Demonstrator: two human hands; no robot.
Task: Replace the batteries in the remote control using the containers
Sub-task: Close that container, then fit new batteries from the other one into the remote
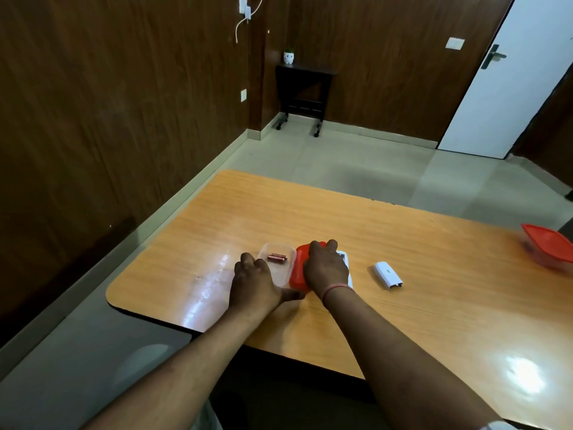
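A small clear container [290, 252] stands open on the wooden table [403, 299], with two copper-coloured batteries [277, 258] lying in it. My left hand [254, 282] grips the container's near left side. Its red lid [298, 268] lies against the container's right edge, under my right hand [325, 268], which holds it. A white remote control [346, 259] peeks out from beneath my right hand. The white battery cover [387, 275] lies loose to the right.
A second container with a red lid [547, 245] stands at the table's far right edge. Beyond the table are a tiled floor, a small dark side table [304, 88] with a white pot, and a white door [511, 76].
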